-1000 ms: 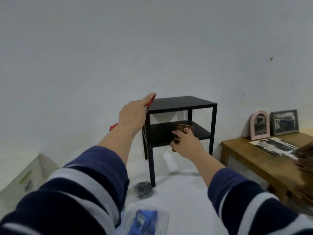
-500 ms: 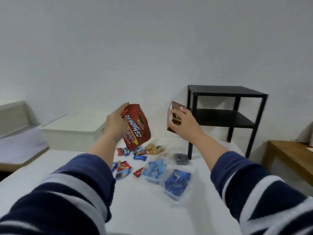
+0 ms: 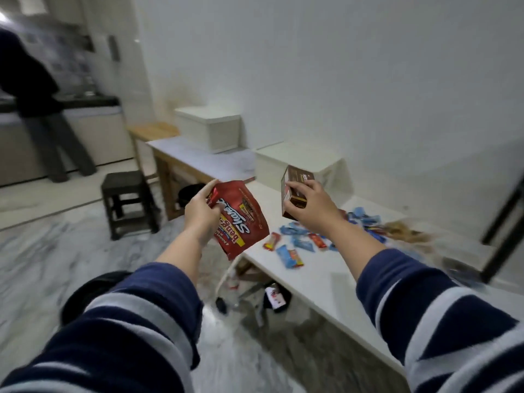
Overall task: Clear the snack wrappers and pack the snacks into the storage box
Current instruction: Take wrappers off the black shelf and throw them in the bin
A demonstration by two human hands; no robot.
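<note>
my left hand has its grip closed round the top edge of the red snack bag, which hangs upside down off the near-left edge of the white table. my right hand pinches the small brown box from above, fingers curled over its end. i judge this as the gathering step: both go into a white storage box at the table's far end, lid apparently on, so i'd need a hand free first. loose wrapped snacks lie beyond my right wrist. half a second ago i faced the black side table and wall; now the view has swung left, showing a stool and a person at the kitchen counter.
</note>
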